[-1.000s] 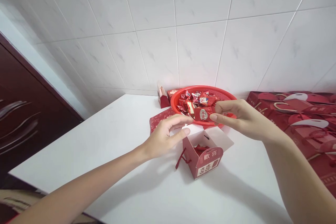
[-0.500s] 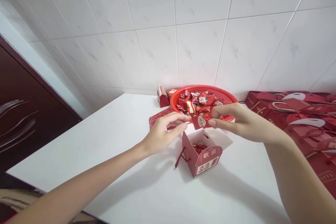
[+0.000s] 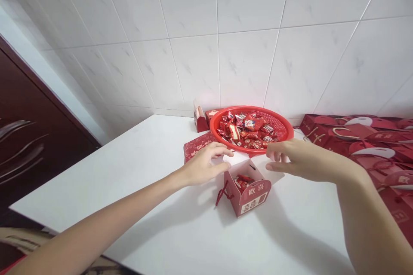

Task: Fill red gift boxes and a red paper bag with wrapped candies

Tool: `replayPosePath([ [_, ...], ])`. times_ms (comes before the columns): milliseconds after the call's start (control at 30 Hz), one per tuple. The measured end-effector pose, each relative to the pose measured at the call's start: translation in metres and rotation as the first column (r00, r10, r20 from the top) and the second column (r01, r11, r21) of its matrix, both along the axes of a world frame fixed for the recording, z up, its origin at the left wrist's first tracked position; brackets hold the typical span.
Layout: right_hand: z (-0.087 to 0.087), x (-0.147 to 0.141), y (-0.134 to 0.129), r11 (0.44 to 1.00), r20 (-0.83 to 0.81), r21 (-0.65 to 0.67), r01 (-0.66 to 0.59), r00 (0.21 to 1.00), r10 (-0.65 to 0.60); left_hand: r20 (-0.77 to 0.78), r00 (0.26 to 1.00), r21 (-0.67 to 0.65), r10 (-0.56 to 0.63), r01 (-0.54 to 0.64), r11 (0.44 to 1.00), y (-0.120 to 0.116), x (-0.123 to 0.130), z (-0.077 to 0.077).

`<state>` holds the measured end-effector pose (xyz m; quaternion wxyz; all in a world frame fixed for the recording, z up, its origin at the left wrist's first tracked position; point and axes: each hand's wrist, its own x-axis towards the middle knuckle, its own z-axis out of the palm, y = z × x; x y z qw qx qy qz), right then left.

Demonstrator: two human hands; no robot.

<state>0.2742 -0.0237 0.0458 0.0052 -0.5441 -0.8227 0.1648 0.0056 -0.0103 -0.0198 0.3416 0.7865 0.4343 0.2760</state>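
A small red gift box [image 3: 248, 200] with pale Chinese characters stands open on the table, its flaps raised and a dark red cord hanging at its left side. Red wrapped candies [image 3: 241, 184] lie inside it. My left hand [image 3: 208, 163] is at the box's left rear edge, thumb and fingers apart, with nothing in them; whether it touches a flap I cannot tell. Just right of the box, my right hand [image 3: 292, 159] hovers, fingers bent but parted from the thumb, holding nothing. Behind the box sits a red plastic basket [image 3: 285, 126] heaped with wrapped candies [image 3: 253, 122].
Many red gift boxes [image 3: 364, 137] crowd the right side. A flat red printed piece [image 3: 196, 146] lies left of the basket, and a small upright box [image 3: 200, 119] stands by the tiled wall [image 3: 193, 68]. The white table [image 3: 145, 154] ends at the left.
My right hand has let go of the red packet and moved slightly right and down. More red wrapping shows inside the box. My left hand has shifted slightly downward.
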Motion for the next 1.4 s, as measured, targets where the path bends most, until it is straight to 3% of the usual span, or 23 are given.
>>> replayPosePath([
  [133,-0.006,-0.008,-0.005,0.999,0.122,0.003,0.038,0.992,-0.038,-0.002,1.0,-0.018,-0.003,0.003,1.0,0.001,0.0,0.003],
  [333,-0.005,-0.02,-0.017,0.999,0.131,0.052,0.003,0.991,-0.009,-0.102,0.993,0.02,-0.059,0.062,0.998,-0.004,-0.003,0.013],
  [567,0.0,-0.027,-0.029,0.988,0.036,0.09,-0.126,0.992,0.123,-0.078,0.99,0.045,-0.116,0.12,0.992,-0.017,-0.022,0.01],
  [767,-0.001,-0.034,-0.035,0.962,-0.038,0.039,-0.27,0.962,0.272,-0.052,0.991,0.061,-0.121,0.125,0.99,-0.03,-0.024,0.006],
  [933,0.0,-0.031,-0.033,0.97,-0.061,0.021,-0.242,0.968,0.243,0.007,0.989,0.076,-0.149,0.148,0.986,-0.034,-0.018,0.005],
  [1167,0.0,-0.018,-0.025,0.985,-0.034,-0.003,-0.174,0.984,0.174,0.054,0.992,0.057,-0.111,0.108,0.993,-0.032,-0.019,0.002],
  [1400,0.001,-0.012,-0.023,0.983,-0.049,-0.014,-0.185,0.982,0.185,0.061,0.997,0.041,-0.058,0.055,0.998,-0.031,-0.017,0.0],
])
